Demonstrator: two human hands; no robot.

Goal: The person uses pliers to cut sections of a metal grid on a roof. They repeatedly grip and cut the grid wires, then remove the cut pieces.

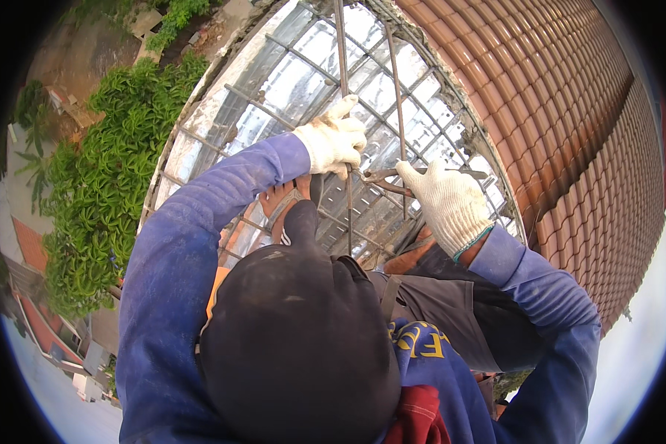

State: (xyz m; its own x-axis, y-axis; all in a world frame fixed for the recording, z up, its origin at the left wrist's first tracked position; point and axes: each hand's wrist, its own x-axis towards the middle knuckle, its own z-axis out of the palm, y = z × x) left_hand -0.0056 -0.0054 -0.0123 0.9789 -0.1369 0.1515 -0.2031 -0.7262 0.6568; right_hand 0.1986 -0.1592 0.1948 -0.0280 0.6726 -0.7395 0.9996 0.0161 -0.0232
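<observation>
My left hand (pixel 333 138), in a white knit glove, is closed around a long steel bar (pixel 341 44) that runs from the far edge back toward me. My right hand (pixel 451 201), gloved alike, grips a pair of pincers (pixel 387 175) by the handles. The pincers' jaws point left and sit close to the bar, just below my left fingers. Whether any tie wire is in the jaws is too small to tell. A second long steel bar (pixel 397 81) runs beside the first, between my hands. Beneath them lies a grid of steel bars (pixel 303 61).
Shiny sheeting (pixel 322 38) lies under the grid. A rough concrete edge (pixel 172 140) borders it on the left, with leafy trees (pixel 118 170) far below. Brown roof tiles (pixel 525 96) rise on the right. My feet (pixel 281 201) stand among the bars. A dark cap (pixel 296 348) hides the lower middle.
</observation>
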